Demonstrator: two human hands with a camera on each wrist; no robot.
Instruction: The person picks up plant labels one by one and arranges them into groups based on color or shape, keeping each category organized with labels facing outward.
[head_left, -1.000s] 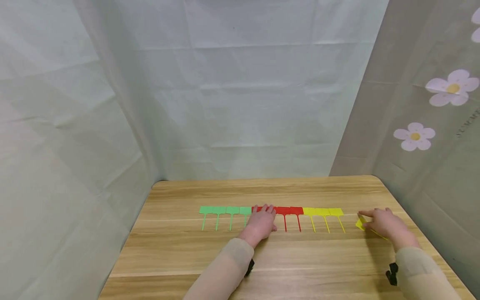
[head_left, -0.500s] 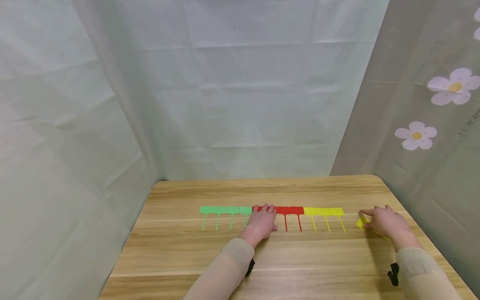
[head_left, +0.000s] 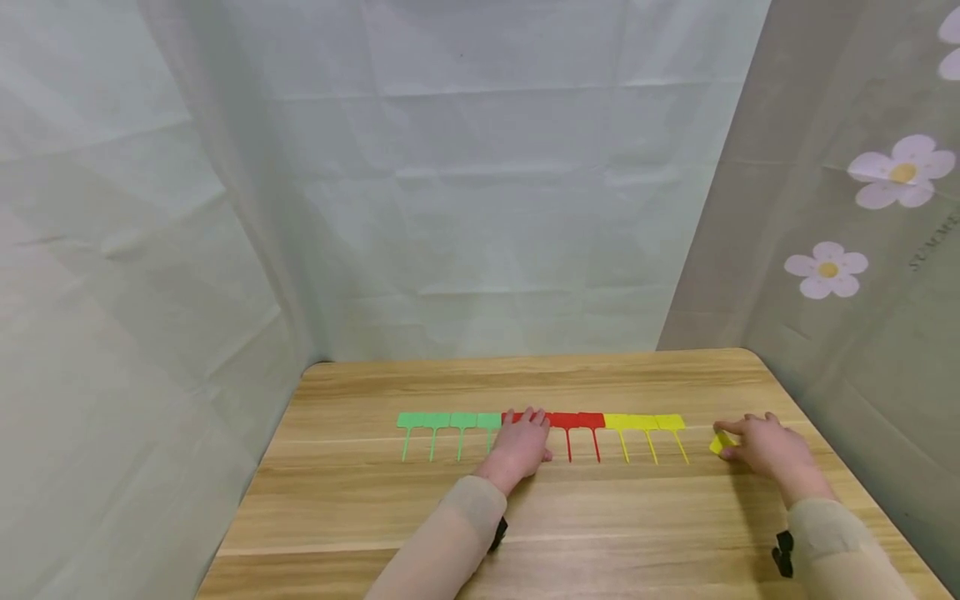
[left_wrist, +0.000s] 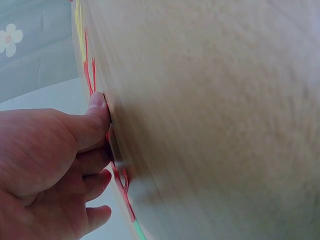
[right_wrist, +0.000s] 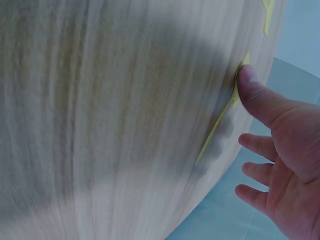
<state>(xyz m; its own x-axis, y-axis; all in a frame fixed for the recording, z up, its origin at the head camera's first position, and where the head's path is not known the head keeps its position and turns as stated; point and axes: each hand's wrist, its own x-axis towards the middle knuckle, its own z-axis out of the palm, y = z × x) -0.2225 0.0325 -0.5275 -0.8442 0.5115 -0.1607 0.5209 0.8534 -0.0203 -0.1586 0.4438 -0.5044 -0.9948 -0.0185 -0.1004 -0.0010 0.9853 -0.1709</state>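
My left hand point(head_left: 520, 443) rests with its fingers laid over the red tags point(head_left: 566, 420), hiding some of them. These are flat rectangles with thin stems, set side by side in a row. Green tags point(head_left: 438, 420) lie left of them, yellow ones point(head_left: 645, 422) to the right. Past the row's right end, my right hand point(head_left: 767, 446) pinches a separate yellow tag point(head_left: 721, 442) between thumb and index finger. In the right wrist view this tag's thin stem point(right_wrist: 214, 131) slants away below the thumb point(right_wrist: 252, 87), close over the wood. The other fingers of that hand are spread.
A wooden table point(head_left: 585, 525) carries the row, its stems pointing toward me. Pale cloth sheets point(head_left: 480, 208) enclose the table at the back and sides. The right sheet point(head_left: 900, 333), printed with flowers, hangs close beside the right hand.
The separate yellow tag has turned slightly in my right fingers; its stem, earlier visible under the hand in the head view, is now hidden there. My left hand stays put.
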